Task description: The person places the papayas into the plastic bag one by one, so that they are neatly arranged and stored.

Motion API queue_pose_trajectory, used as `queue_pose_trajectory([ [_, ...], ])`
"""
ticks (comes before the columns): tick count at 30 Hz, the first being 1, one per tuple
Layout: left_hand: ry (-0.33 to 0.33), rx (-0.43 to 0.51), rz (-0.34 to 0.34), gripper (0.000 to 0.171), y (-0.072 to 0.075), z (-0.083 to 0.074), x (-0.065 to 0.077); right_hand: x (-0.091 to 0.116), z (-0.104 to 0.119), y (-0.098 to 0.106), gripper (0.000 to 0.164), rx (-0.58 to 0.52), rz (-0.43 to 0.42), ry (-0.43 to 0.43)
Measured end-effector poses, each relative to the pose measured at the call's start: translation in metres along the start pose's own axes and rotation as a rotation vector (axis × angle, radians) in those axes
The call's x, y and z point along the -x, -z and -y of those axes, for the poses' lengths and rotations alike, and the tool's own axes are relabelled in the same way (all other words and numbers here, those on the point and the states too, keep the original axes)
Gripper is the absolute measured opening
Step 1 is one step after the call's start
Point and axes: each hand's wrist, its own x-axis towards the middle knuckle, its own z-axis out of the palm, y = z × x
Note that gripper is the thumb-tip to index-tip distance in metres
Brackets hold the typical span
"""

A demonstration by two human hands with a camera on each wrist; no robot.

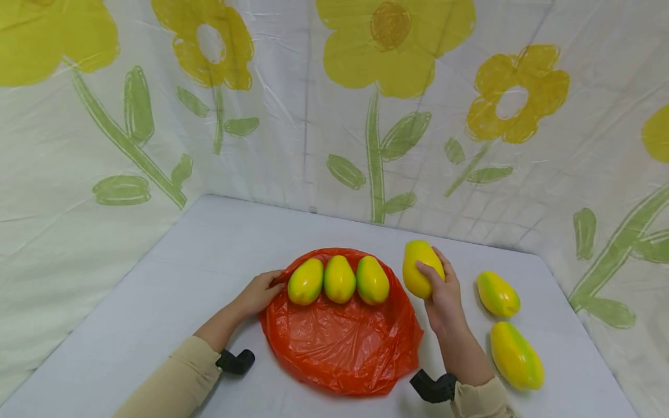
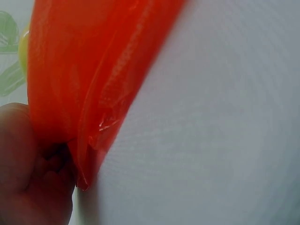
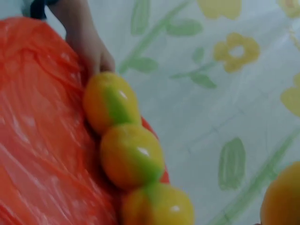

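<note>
A red plastic bag (image 1: pixel 340 342) lies spread in a round shape, its edge raised like a rim. Three yellow-green papayas (image 1: pixel 339 280) sit side by side in its far part. At the bag's left edge, my left hand (image 1: pixel 261 293) grips the plastic; the left wrist view shows the fingers (image 2: pixel 51 187) curled by a fold of the red film (image 2: pixel 93 93). Just right of the bag, my right hand (image 1: pixel 443 296) holds another papaya (image 1: pixel 415 270) above the table, thumb across its near side. Only part of that held papaya (image 3: pixel 283 199) shows in the right wrist view.
Two more papayas (image 1: pixel 498 294) lie on the white table (image 1: pixel 183 261) to the right of my right hand, one nearer than the other. Behind the table hangs a pale curtain (image 1: pixel 282 145) with yellow flowers. Black wrist mounts (image 1: pixel 434 388) stick out from both forearms.
</note>
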Motion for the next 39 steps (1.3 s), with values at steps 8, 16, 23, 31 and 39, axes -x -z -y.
queue_pose_trajectory([
  [8, 0.007, 0.003, -0.002, 0.037, 0.000, 0.000, 0.001, 0.014, -0.014, -0.026, 0.062, 0.045, 0.060, -0.028],
  [16, 0.002, 0.000, -0.001, 0.037, 0.001, -0.002, 0.001, 0.029, -0.037, -0.050, 0.064, 0.113, 0.089, -0.005],
  [23, 0.009, 0.007, 0.003, 0.037, 0.001, -0.001, 0.001, 0.045, -0.063, -0.078, 0.068, 0.135, 0.062, -0.010],
  [31, 0.007, 0.015, 0.007, 0.037, 0.001, -0.001, 0.002, 0.058, -0.086, -0.103, 0.070, 0.168, 0.106, -0.072],
  [39, 0.001, 0.005, 0.005, 0.035, 0.001, 0.000, 0.003, 0.068, -0.108, -0.115, 0.074, 0.196, 0.156, -0.074],
])
